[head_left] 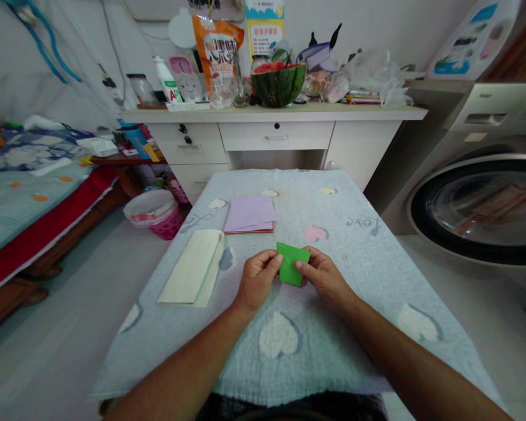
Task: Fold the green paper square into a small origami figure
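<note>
A small green folded paper is held up just over the table between both hands. My left hand pinches its left edge, thumb on the front face. At its right side my right hand grips it, with the thumb pressed on the front and the fingers curled behind, partly hidden. Beyond the hands lies a stack of square paper sheets, lilac on top with a red edge showing below. To the left rests a folded pale cream cloth or paper.
A light blue cloth with hearts covers the table. Behind it stands a white desk bearing a cut watermelon, an orange snack bag and jars. A washing machine is at right; a pink bin and bed at left.
</note>
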Motion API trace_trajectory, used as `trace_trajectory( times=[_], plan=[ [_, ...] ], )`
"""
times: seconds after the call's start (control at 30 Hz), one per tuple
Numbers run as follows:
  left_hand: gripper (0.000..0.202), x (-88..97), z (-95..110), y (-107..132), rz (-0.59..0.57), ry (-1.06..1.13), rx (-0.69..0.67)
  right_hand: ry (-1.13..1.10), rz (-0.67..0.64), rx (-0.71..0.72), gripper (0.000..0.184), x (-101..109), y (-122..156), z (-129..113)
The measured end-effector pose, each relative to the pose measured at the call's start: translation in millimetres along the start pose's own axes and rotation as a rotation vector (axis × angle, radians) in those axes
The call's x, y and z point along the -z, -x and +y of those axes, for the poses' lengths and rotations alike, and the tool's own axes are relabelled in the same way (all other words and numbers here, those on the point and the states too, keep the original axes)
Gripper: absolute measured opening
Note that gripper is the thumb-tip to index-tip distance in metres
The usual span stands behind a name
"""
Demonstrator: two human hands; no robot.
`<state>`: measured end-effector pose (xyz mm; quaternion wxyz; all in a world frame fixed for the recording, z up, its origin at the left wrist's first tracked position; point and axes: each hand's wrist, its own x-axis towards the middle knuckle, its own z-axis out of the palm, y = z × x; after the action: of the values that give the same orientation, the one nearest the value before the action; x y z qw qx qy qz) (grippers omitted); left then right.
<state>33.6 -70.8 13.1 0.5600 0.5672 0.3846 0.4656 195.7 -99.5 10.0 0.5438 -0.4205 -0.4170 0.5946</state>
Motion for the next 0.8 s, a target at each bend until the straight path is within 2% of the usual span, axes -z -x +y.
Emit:
trace_trajectory(
  times=[0.07, 0.17, 0.23, 0.33, 0.4, 0.53, 0.7, 0.8],
  plan=[
    [0.023, -0.9, -0.6, 1.0, 0.0, 0.018, -0.018, 0.005, 0.023, 0.01, 0.032, 0.6, -0.2, 1.4],
    [0.036, -3.1, -1.3, 1.7, -0.007, 0.074, -0.032, -0.006, 0.058, 0.027, 0.032, 1.2, -1.7, 4.2],
    [0.037, -4.8, -1.7, 1.3, -0.073, 0.109, -0.009, -0.016, 0.073, 0.036, 0.032, 1.3, -3.0, 6.0],
    [0.027, -6.1, -2.9, 0.0, -0.168, 0.132, 0.05, -0.017, 0.079, 0.037, 0.03, 0.4, -3.7, 6.9],
    [0.023, -6.0, -3.9, -0.8, -0.148, 0.113, 0.064, -0.006, 0.096, 0.061, 0.031, -0.7, -3.0, 6.0],
    [0.021, -5.3, -3.9, -1.9, -0.061, 0.101, 0.062, 0.076, 0.166, 0.2, 0.043, -1.1, -0.2, 3.1],
    [0.026, -6.3, -1.0, -1.7, -0.035, 0.096, 0.096, 0.278, 0.247, 0.363, 0.031, 1.4, 2.5, 2.6],
    [0.029, -6.8, 0.4, -1.2, -0.02, 0.114, 0.118, 0.375, 0.262, 0.404, 0.023, 2.1, 3.3, 2.2]
  ],
)
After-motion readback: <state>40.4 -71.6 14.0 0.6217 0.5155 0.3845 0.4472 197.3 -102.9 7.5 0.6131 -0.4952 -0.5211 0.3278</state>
